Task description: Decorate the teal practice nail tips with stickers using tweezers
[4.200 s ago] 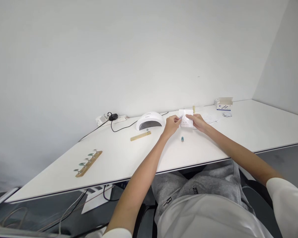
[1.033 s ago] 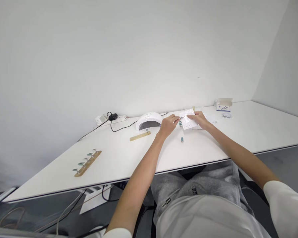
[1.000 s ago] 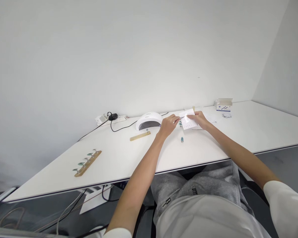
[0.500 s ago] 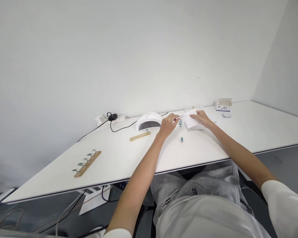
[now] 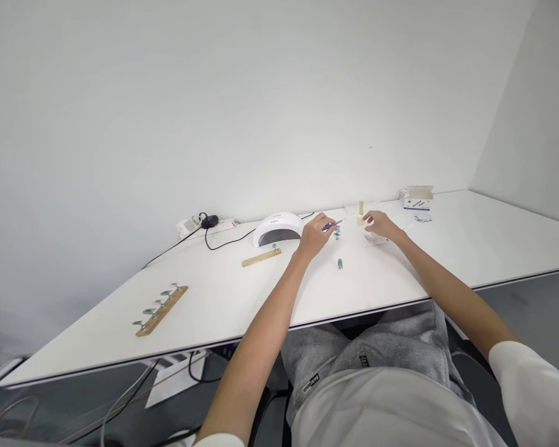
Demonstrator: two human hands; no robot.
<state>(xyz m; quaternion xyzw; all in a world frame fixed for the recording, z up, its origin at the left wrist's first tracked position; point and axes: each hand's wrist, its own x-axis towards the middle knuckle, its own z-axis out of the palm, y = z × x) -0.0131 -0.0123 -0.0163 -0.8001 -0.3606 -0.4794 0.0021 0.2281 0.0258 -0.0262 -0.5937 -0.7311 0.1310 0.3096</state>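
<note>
My left hand (image 5: 313, 237) is closed around a thin blue-purple pen-like tool (image 5: 332, 225), its pale tip pointing right. My right hand (image 5: 378, 225) is above white printed sheets (image 5: 375, 239), fingers curved and a little apart, with nothing visible in them. Just left of its fingertips stands a pale yellow nail polish bottle (image 5: 360, 218). Under the tool's tip, some teal nail tips on stands (image 5: 337, 233) are partly hidden by my left hand. Nearer to me, a single teal nail tip (image 5: 340, 264) stands apart on the table.
A white nail lamp (image 5: 279, 225) stands behind my left hand, its cable running to a power strip (image 5: 221, 225). Before it lies a wooden strip (image 5: 261, 257) with one stand. Another wooden holder (image 5: 162, 313) with several nail tips is at left. An open box (image 5: 417, 198) stands at back right.
The white dotted sheet has left my right hand's grip and is down near the other sheets. The polish bottle now shows fully. My left hand still holds the tool.
</note>
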